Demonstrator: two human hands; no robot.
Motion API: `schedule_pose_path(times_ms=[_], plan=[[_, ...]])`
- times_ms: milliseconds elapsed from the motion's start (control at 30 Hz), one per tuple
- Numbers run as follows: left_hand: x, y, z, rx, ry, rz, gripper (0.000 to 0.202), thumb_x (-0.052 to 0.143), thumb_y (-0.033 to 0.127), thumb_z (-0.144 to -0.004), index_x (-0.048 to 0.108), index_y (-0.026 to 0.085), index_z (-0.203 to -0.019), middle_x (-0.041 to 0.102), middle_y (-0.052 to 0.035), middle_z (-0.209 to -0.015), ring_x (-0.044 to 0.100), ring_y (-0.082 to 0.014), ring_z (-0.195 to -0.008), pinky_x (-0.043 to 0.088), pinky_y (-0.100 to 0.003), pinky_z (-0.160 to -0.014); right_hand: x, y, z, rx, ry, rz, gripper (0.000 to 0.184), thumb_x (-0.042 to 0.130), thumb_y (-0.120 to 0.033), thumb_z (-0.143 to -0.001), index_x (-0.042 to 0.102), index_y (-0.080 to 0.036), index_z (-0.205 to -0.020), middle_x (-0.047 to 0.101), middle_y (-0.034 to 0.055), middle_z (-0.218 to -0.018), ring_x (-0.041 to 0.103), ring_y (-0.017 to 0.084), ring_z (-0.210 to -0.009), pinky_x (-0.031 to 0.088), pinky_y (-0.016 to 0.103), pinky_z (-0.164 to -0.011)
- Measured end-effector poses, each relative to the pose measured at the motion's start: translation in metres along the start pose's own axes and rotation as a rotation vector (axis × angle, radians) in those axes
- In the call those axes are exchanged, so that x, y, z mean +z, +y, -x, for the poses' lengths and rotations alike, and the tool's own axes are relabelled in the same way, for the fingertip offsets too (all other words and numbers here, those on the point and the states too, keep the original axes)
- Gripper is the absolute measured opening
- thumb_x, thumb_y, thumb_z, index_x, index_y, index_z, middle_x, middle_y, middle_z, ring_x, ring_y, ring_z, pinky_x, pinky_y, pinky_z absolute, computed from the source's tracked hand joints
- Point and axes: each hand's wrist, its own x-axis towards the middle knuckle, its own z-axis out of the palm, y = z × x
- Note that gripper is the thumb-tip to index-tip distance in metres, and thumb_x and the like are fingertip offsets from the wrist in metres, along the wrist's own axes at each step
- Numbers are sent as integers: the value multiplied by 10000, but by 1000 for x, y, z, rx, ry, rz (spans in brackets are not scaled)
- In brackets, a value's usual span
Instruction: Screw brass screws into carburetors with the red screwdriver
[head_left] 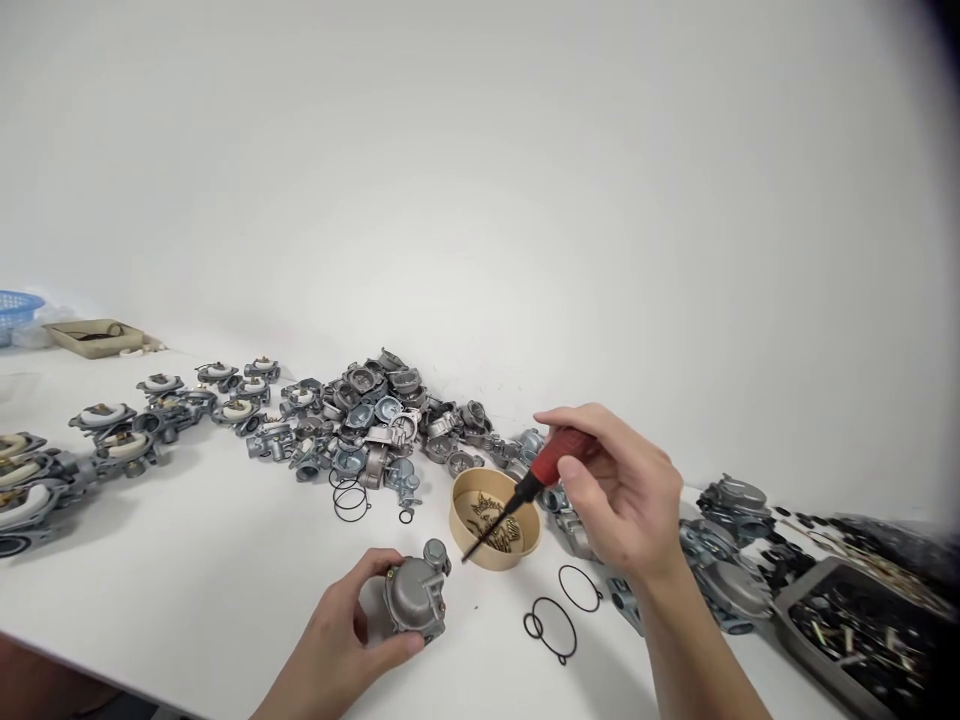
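Note:
My left hand (352,630) grips a grey metal carburetor (414,595) by its sides, low over the table, with its rounded bowl facing up. In my right hand (622,490) is a screwdriver (551,463) with a red and black handle. Its dark shaft slants down to the left across a round tan tub (459,515), and the tip ends close to the carburetor, apart from it. Small brass-coloured screws (491,520) lie inside the tub. Black rubber rings (556,628) rest on the table below my right hand.
A heap of metal bowls and carburetor parts (382,400) stands against the wall. Carburetors with white floats (124,445) spread along the left. More black rings (350,498) lie before the heap. At right are assembled carburetors (731,580) and a grey tray (817,640) of small parts.

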Motion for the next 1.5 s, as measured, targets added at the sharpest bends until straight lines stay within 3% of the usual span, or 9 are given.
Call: schedule_pose_path(times_ms=[167, 333, 633, 800, 1033, 1267, 1433, 1500], plan=[[4, -11, -3, -32, 31, 20, 643, 830, 400, -762, 644, 271, -1363, 758, -30, -1011, 612, -234, -799, 487, -305, -739, 17, 2, 9, -167, -130, -49, 500, 577, -46, -844, 638, -209, -1314, 669, 12, -841, 618, 172, -715, 543, 332, -645], [3, -13, -5, -38, -29, 5, 633, 837, 412, -772, 618, 269, -1348, 732, -20, -943, 602, -242, -803, 466, -311, -746, 28, 12, 19, -98, -138, -164, 544, 633, -25, -818, 586, -239, -1315, 661, 5, -916, 643, 151, -707, 561, 295, -604], [6, -8, -1, -24, 36, 44, 616, 855, 347, -725, 645, 279, -1300, 739, -29, -1080, 570, -201, -742, 461, -300, -723, 39, 8, 18, -127, -148, -231, 533, 619, -10, -812, 579, -225, -1298, 676, 1, -897, 643, 144, -705, 576, 277, -620], [5, -8, -1, -18, 42, 23, 622, 853, 350, -735, 646, 278, -1316, 745, -24, -1037, 583, -204, -743, 478, -302, -730, 42, 9, 20, -114, -155, -197, 499, 634, -38, -823, 586, -226, -1282, 685, 4, -896, 638, 140, -689, 578, 277, -624], [5, -9, -1, 29, 43, 21, 564, 851, 405, -757, 674, 281, -1279, 760, -43, -1100, 595, -195, -720, 499, -293, -695, 42, 12, 21, -70, -202, -245, 509, 641, -36, -859, 581, -235, -1323, 702, 27, -912, 677, 173, -734, 604, 335, -672], [4, -7, -1, 31, 32, 18, 533, 848, 507, -780, 685, 271, -1230, 763, -25, -970, 617, -208, -723, 508, -294, -686, 37, 7, 19, -41, -299, -491, 522, 549, 13, -929, 618, -213, -1395, 742, 96, -1069, 744, 226, -957, 663, 428, -821], [5, -7, 1, 5, 53, 4, 556, 833, 551, -789, 673, 279, -1246, 755, -19, -900, 652, -250, -789, 507, -308, -710, 38, 8, 18, -97, -215, -431, 432, 804, -98, -888, 698, -231, -1286, 728, 91, -1069, 719, 226, -938, 660, 397, -766], [4, -7, 1, 3, 51, 3, 553, 826, 560, -790, 675, 279, -1242, 746, -14, -869, 652, -254, -784, 506, -311, -710, 38, 8, 18, -74, -234, -410, 412, 810, -138, -894, 701, -229, -1281, 730, 114, -1137, 725, 251, -1009, 667, 421, -807]])
